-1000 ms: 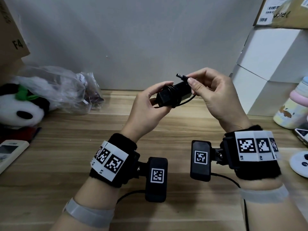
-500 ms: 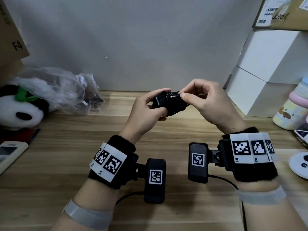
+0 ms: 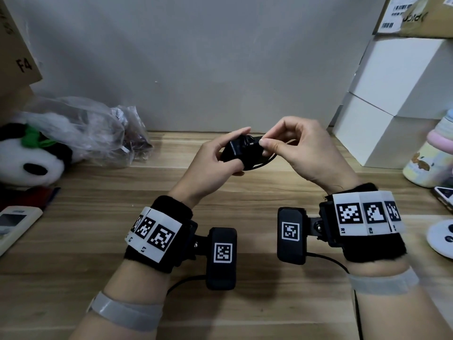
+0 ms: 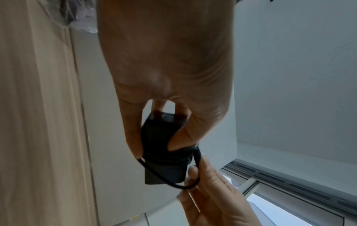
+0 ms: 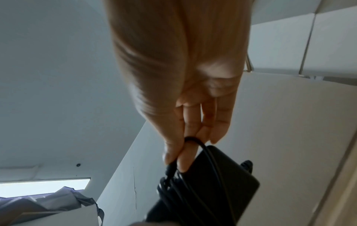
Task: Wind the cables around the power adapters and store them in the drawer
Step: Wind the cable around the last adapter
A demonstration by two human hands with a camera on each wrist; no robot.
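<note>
A black power adapter (image 3: 239,150) (image 4: 160,137) (image 5: 216,180) is held above the wooden table, its thin black cable (image 3: 264,163) (image 4: 173,185) (image 5: 204,150) wound several turns round the body. My left hand (image 3: 220,155) (image 4: 154,146) grips the adapter between thumb and fingers. My right hand (image 3: 267,143) (image 5: 174,163) pinches the cable's plug end against the adapter's top, with one loose loop hanging below. No drawer is in view.
A stuffed panda (image 3: 27,160) and a crumpled plastic bag (image 3: 93,133) lie at the back left, a remote (image 3: 14,224) at the left edge. White boxes (image 3: 392,106) stack at the right, with a bottle (image 3: 431,158) and a round white disc (image 3: 441,238) beside them.
Both hands have dropped a little with the adapter. The plug end, which stuck up free above the adapter, is now pressed down onto the coils by my right fingers.
</note>
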